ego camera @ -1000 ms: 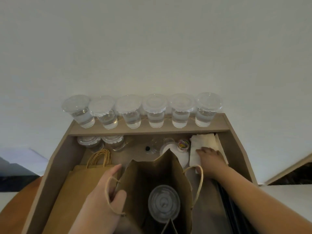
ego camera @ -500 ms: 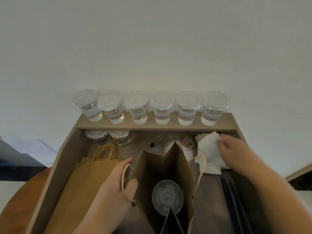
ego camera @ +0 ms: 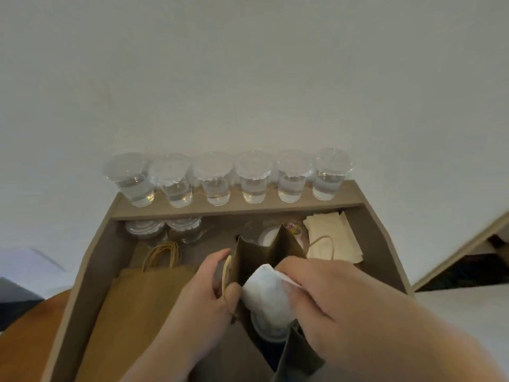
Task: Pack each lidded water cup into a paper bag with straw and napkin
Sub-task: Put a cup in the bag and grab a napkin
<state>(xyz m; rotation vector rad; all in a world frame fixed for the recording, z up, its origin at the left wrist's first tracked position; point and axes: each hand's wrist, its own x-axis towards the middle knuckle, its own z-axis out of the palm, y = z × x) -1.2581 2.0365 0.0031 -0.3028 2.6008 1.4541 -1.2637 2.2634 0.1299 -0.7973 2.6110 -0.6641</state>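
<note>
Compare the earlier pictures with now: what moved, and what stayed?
The right hand picked a napkin off the napkin stack and carried it left, over the open paper bag and the lidded cup inside. The left hand still holds the bag's edge; the row of six cups stayed put.

Matt brown paper bag (ego camera: 256, 255), soft white paper napkin (ego camera: 265, 295), glossy clear plastic cups (ego camera: 220, 179).
</note>
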